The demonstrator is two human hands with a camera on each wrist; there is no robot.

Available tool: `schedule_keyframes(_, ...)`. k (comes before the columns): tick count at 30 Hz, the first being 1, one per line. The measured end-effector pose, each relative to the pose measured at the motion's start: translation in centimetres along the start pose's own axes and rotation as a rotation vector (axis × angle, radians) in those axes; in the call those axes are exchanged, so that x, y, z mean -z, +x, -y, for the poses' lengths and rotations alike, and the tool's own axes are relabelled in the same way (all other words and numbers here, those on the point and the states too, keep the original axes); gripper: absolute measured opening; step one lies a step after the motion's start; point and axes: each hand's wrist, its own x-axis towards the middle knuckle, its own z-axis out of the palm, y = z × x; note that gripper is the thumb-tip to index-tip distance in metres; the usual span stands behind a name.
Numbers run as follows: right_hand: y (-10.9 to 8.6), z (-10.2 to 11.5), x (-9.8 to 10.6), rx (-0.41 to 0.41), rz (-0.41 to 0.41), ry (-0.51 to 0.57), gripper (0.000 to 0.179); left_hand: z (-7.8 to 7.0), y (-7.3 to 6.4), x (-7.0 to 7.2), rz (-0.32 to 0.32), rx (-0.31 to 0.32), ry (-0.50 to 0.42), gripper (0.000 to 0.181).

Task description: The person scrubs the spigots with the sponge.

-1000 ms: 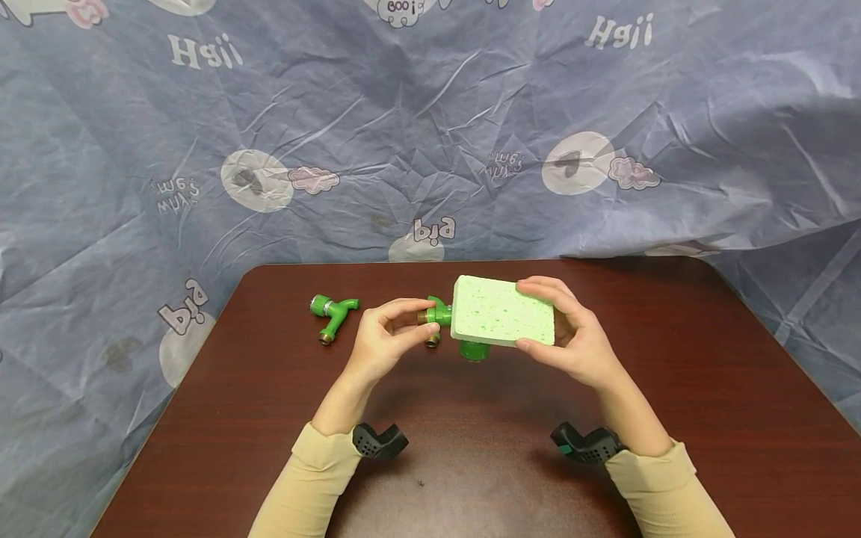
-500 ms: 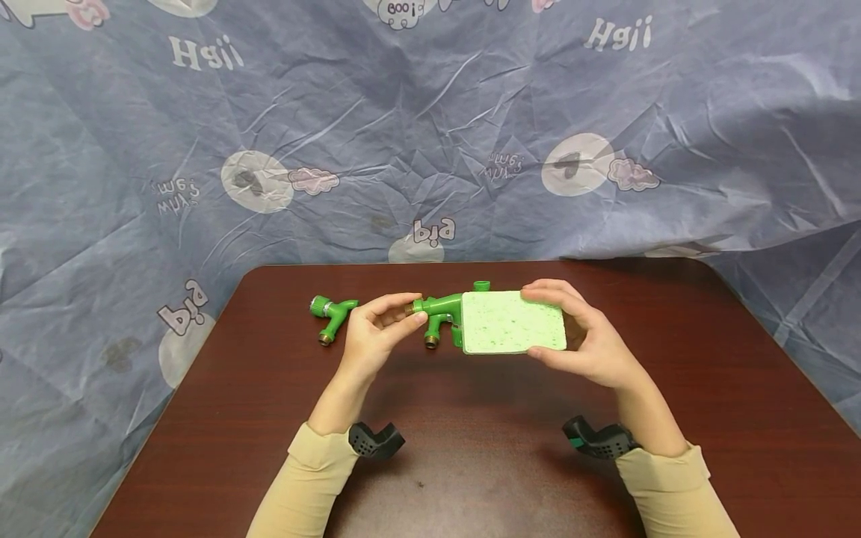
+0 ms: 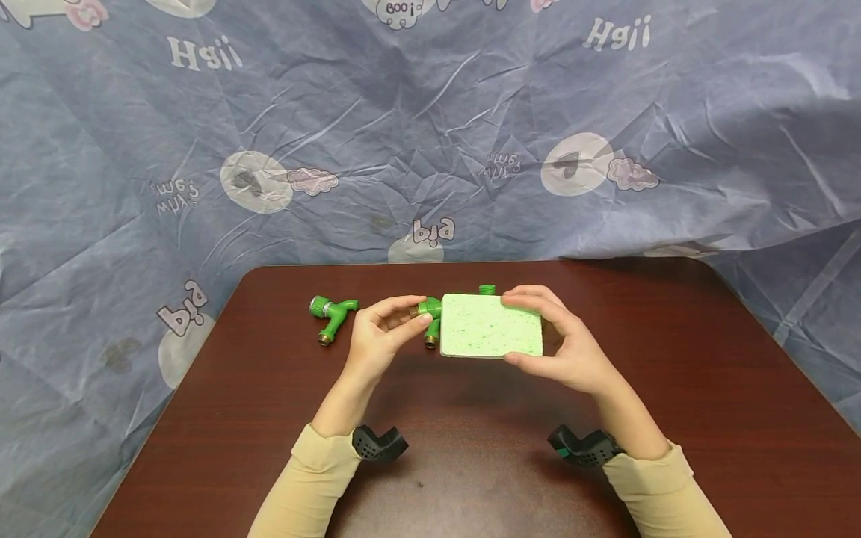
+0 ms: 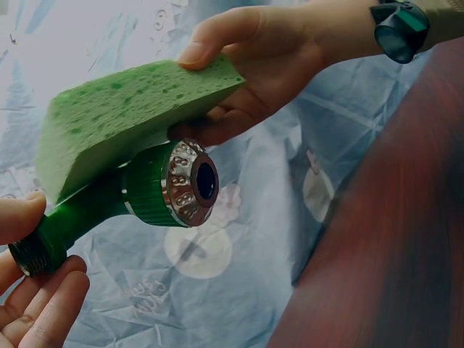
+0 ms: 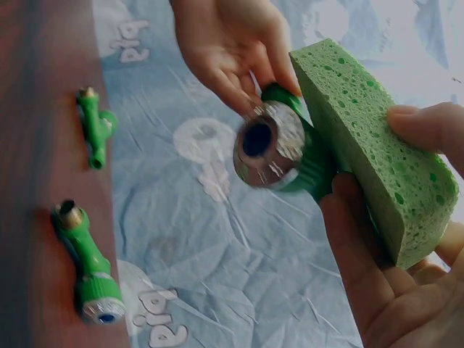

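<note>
Pinching a tap [image 4: 148,190] by one end in left hand [image 3: 378,332], gripping a sponge [image 3: 489,326] alongside it in right hand [image 3: 563,345], above bench [image 3: 484,403].

Above the table [image 3: 430,486], your left hand [image 3: 382,335] holds one end of a tap [image 4: 148,190], and to its right your right hand [image 3: 565,340] holds a sponge [image 3: 491,326]. Seen from your head, the sponge is in front of that tap and covers most of it. Behind, a second tap [image 3: 432,334] lies on the table, partly hidden; a third tap [image 3: 332,320] lies left of your left hand. The cloth [image 3: 430,134] hangs behind the table.
</note>
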Motion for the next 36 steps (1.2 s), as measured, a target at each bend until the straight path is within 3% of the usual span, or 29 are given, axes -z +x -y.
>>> schedule_keyframes(5,0.0,0.0,-0.3,-0.023,0.037,-0.026,0.068,0.0,0.0,-0.2,-0.012,-0.002,0.001,0.029)
schedule_keyframes(12,-0.1,0.0,-0.1,0.009,-0.025,0.004,0.069,-0.1,-0.1,-0.2,-0.004,0.014,-0.01,0.03)
schedule_keyframes(20,-0.1,-0.1,-0.7,-0.013,0.025,-0.015,0.068,-0.1,-0.1,-0.3,-0.004,-0.01,-0.033,0.029)
schedule_keyframes(24,-0.1,0.1,0.0,-0.005,0.037,-0.038,0.069,-0.1,0.0,-0.1,-0.016,-0.001,-0.05,0.03)
schedule_keyframes(31,-0.3,0.2,1.9,0.044,-0.022,-0.053,0.07,-0.4,0.2,0.3,-0.028,0.004,-0.101,0.031)
schedule_keyframes(36,-0.3,0.5,2.7,0.029,0.021,-0.03,0.069,-0.6,0.3,0.6,-0.054,-0.005,-0.121,0.033)
